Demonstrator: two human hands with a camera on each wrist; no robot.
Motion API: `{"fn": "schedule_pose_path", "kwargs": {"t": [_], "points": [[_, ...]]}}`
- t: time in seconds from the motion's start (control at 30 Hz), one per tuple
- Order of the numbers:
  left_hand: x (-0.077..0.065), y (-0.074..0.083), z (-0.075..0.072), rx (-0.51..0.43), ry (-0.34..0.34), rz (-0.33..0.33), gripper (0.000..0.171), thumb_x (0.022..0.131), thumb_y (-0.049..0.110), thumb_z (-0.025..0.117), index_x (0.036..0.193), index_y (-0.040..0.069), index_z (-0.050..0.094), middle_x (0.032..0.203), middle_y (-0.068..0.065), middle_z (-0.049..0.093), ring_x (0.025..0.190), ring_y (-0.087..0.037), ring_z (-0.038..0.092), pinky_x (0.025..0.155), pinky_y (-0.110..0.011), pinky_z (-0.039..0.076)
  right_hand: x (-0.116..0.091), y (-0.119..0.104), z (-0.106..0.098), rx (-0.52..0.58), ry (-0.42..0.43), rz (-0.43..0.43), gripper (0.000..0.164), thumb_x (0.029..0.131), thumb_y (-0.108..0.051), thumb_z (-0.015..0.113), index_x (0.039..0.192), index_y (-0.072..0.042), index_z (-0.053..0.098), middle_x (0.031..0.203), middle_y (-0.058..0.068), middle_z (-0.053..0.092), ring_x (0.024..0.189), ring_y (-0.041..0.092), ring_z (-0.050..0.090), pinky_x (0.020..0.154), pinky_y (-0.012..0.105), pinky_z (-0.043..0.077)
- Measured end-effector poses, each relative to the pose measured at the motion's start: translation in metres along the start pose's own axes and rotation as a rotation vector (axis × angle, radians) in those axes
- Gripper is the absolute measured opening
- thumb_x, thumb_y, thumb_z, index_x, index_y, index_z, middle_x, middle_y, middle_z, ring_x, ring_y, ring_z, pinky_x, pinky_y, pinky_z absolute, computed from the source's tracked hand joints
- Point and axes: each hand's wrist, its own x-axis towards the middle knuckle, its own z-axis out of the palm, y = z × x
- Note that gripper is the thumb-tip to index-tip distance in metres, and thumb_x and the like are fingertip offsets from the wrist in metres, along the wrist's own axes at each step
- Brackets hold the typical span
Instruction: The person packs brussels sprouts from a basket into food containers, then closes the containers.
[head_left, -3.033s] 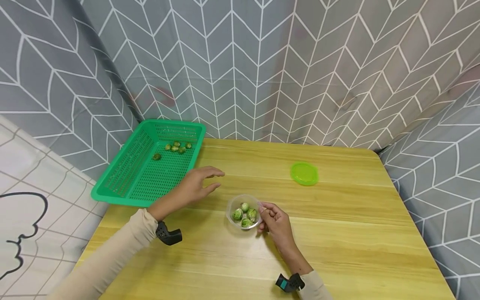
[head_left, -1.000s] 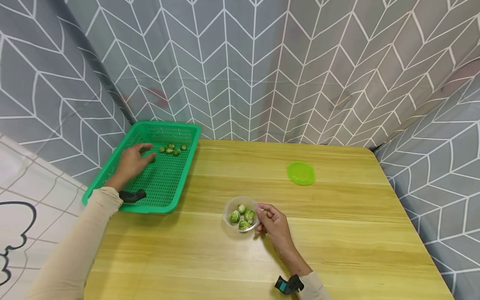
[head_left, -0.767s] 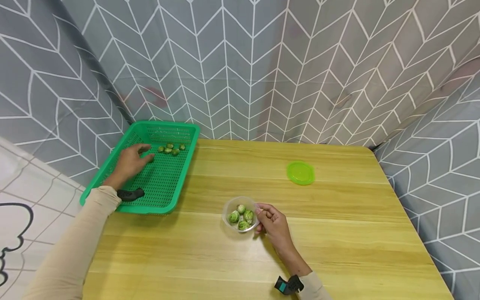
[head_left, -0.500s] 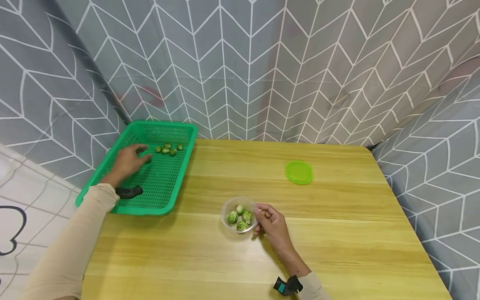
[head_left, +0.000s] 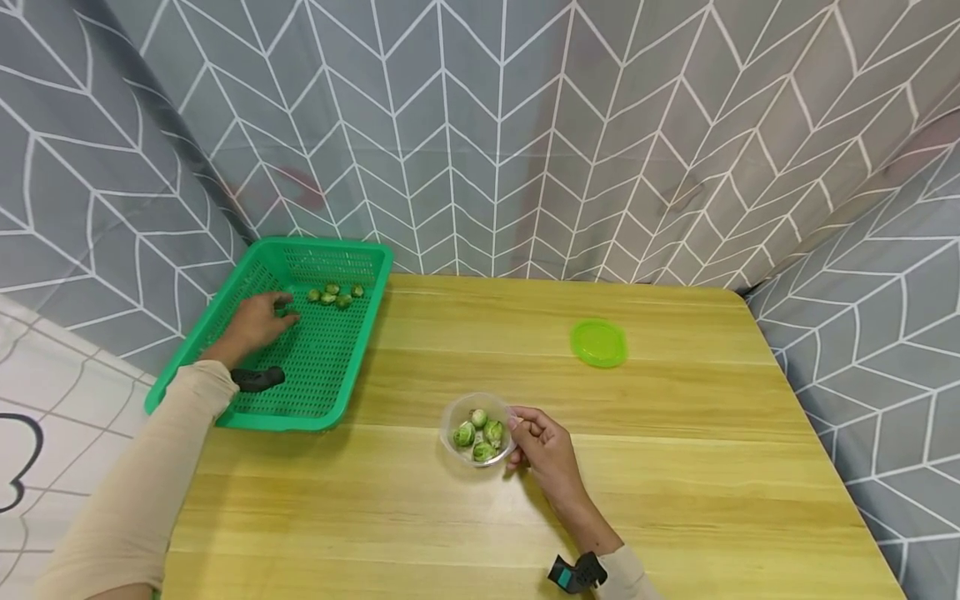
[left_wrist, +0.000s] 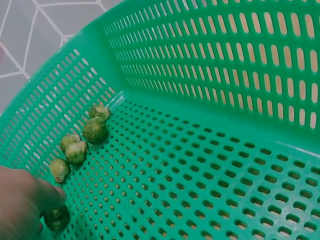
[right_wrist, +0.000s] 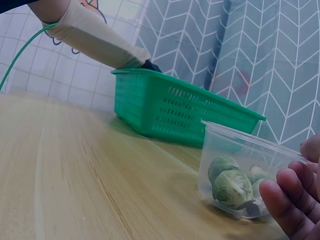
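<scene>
Left hand (head_left: 255,321) is held inside the green basket (head_left: 318,358) at left of frame, fingers curved by a lone sprout (left_wrist: 57,219); whether it is gripped cannot be told. Rim of the clear container (head_left: 454,412) is pinched by the right hand (head_left: 551,448) at lower centre, four sprouts (head_left: 492,432) inside, count unchanged. Three seconds ago the left hand was seen outside, over the table (head_left: 675,458); a pick seems under way. Five sprouts (head_left: 343,301) are clustered upper left; lime lid (head_left: 598,342) right of centre.

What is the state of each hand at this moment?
Left hand: at a Brussels sprout in the green basket; whether holding cannot be told.
Right hand: closed, holding the clear container.
</scene>
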Motion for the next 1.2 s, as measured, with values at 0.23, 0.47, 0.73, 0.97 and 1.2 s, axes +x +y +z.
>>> {"fn": "schedule_pose_path", "kwargs": {"t": [0.23,0.47,0.73,0.97,1.2], "points": [[0.0033,-0.0027,-0.0003,0.064,-0.089,-0.015,0.049,0.099,0.016,0.061,0.138,-0.013,0.050,0.129,-0.039,0.053,0.118,-0.057,0.049,0.097,-0.067,0.044,0.0000,-0.0026,0.0005,0.002,-0.005,-0.006,0.033,0.098,-0.022,0.069,0.126,-0.003,0.066,0.079,0.010,0.060,0.057,0.014,0.062,0.055,0.027,0.059],[0.0053,-0.0016,-0.0009,0.080,-0.091,-0.003,0.046,0.099,0.012,0.060,0.137,-0.013,0.052,0.128,-0.038,0.055,0.118,-0.058,0.050,0.099,-0.067,0.043,-0.0002,-0.0033,0.0008,0.004,-0.002,-0.008,0.033,0.098,-0.022,0.069,0.125,-0.003,0.066,0.079,0.010,0.060,0.057,0.014,0.062,0.055,0.026,0.058],[0.0061,-0.0016,0.0000,0.089,-0.052,0.028,0.039,0.098,0.008,0.059,0.131,-0.012,0.057,0.124,-0.037,0.059,0.115,-0.057,0.052,0.098,-0.067,0.043,-0.0006,-0.0037,0.0002,0.001,-0.002,-0.009,0.034,0.098,-0.024,0.069,0.125,-0.004,0.066,0.078,0.010,0.060,0.057,0.014,0.062,0.055,0.026,0.058],[0.0074,-0.0052,0.0012,0.103,-0.033,0.042,0.035,0.098,0.007,0.059,0.127,-0.012,0.061,0.123,-0.036,0.060,0.113,-0.058,0.053,0.097,-0.067,0.044,-0.0007,-0.0031,0.0007,-0.001,0.002,-0.005,0.033,0.098,-0.022,0.069,0.125,-0.003,0.066,0.076,0.009,0.060,0.056,0.013,0.062,0.054,0.025,0.057],[0.0078,-0.0082,0.0059,0.115,-0.018,0.053,0.033,0.098,0.007,0.058,0.125,-0.011,0.062,0.121,-0.036,0.061,0.111,-0.057,0.055,0.095,-0.066,0.045,-0.0008,-0.0023,0.0006,0.001,0.003,0.001,0.033,0.098,-0.022,0.069,0.125,-0.003,0.067,0.076,0.008,0.060,0.056,0.013,0.062,0.054,0.024,0.057]]}}
